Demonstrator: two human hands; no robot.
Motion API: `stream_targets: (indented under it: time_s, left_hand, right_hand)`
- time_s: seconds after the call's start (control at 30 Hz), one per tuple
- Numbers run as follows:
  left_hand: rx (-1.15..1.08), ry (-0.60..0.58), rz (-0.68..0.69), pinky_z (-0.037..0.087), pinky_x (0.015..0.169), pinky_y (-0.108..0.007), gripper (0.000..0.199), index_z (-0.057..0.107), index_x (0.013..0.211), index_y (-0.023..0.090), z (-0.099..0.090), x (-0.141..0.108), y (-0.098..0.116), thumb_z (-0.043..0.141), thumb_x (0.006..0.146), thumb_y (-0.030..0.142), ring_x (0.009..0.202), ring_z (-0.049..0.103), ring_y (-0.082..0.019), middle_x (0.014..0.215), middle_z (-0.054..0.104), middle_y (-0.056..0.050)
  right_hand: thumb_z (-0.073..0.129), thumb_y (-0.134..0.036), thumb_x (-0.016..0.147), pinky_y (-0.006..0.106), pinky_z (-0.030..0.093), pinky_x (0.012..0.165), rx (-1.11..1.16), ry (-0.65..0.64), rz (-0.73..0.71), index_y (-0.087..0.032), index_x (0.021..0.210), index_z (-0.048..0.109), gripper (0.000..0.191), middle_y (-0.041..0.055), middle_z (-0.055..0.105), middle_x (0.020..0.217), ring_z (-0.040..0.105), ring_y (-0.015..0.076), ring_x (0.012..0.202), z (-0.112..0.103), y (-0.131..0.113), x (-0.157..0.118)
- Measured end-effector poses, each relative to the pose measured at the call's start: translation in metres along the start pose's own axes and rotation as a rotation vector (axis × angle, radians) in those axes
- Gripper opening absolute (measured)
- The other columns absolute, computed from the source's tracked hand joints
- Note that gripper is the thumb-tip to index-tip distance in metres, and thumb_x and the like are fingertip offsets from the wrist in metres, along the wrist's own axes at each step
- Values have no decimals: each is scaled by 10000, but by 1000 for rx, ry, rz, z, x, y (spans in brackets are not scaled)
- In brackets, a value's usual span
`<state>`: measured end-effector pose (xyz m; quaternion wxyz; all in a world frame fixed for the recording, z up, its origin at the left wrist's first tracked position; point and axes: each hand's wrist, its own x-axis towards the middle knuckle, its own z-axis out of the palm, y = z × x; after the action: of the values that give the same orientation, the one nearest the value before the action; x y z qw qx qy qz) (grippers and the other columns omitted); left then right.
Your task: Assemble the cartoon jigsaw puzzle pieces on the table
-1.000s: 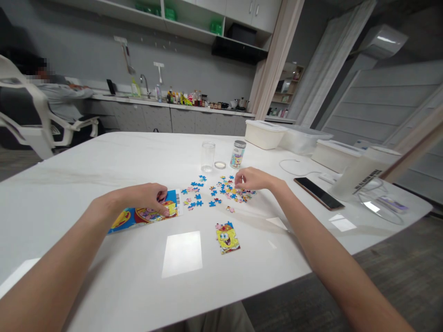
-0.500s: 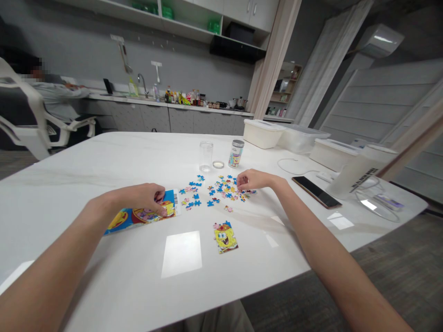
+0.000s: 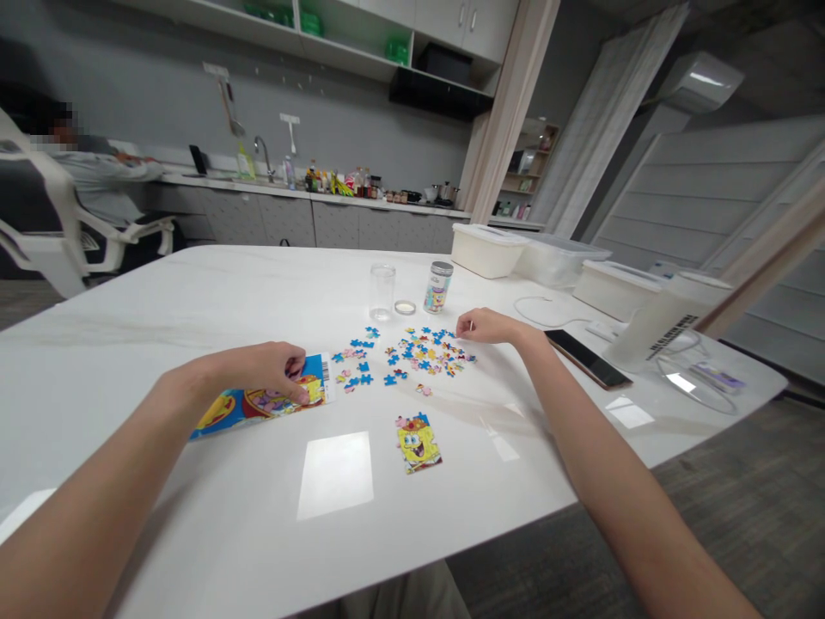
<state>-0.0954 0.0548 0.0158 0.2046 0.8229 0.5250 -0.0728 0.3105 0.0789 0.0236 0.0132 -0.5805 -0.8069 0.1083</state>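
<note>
My left hand [image 3: 274, 374] lies on a printed cartoon picture sheet [image 3: 241, 413], thumb on top and fingers curled at its far edge. Loose jigsaw pieces [image 3: 425, 352] are scattered across the middle of the table. At their far right edge is my right hand [image 3: 480, 327], thumb and fingers drawn together; whatever is between the fingertips is too small to make out. Closer to me sits a joined block of puzzle pieces [image 3: 418, 445] showing a yellow cartoon face. One single puzzle piece [image 3: 424, 390] lies between that block and the scatter.
Behind the pieces stand a clear jar [image 3: 381, 294], a loose ring-shaped lid [image 3: 405, 307] and a printed can [image 3: 438, 288]. A phone [image 3: 586, 358], cables, a white bottle-like container [image 3: 657, 331] and storage boxes [image 3: 488, 251] occupy the right side. A person [image 3: 106, 176] sits far left.
My right hand has shifted right and slightly away from me, from over the pieces to their edge. My left hand stays on the picture sheet.
</note>
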Motion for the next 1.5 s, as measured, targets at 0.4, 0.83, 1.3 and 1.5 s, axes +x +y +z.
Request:
stream_targets:
  time_s: [0.4,0.83,1.3,1.5]
  left_hand:
    - [-15,-16,-10,298,521,-268,477,393,659,219,0,-2,1,670,536,588,587,442,-148,629,505,24]
    - [-8,-32,-39,303,522,-268,479,393,670,220,-2,-3,3,673,533,583,587,451,-149,633,507,22]
    - [8,-15,-32,299,515,-262,473,420,666,216,-2,-3,5,665,528,596,609,469,-153,662,532,17]
    - [8,-10,-31,304,515,-262,485,413,654,218,-1,-3,4,664,513,608,602,465,-152,647,519,23]
  right_hand:
    - [575,-155,766,249,477,776,-89,-66,121,-171,1015,691,275,84,704,1035,651,188,900,4,3,3]
    - [558,-122,793,253,466,773,-36,39,-99,-143,962,686,213,97,693,989,628,181,855,14,-7,12]
    - [597,-312,850,395,390,1046,125,82,-490,-204,1170,614,339,104,569,1278,529,231,1184,41,-49,16]
    - [595,-172,816,363,442,958,119,122,-484,-191,1050,658,243,87,640,1122,585,203,1043,37,-43,17]
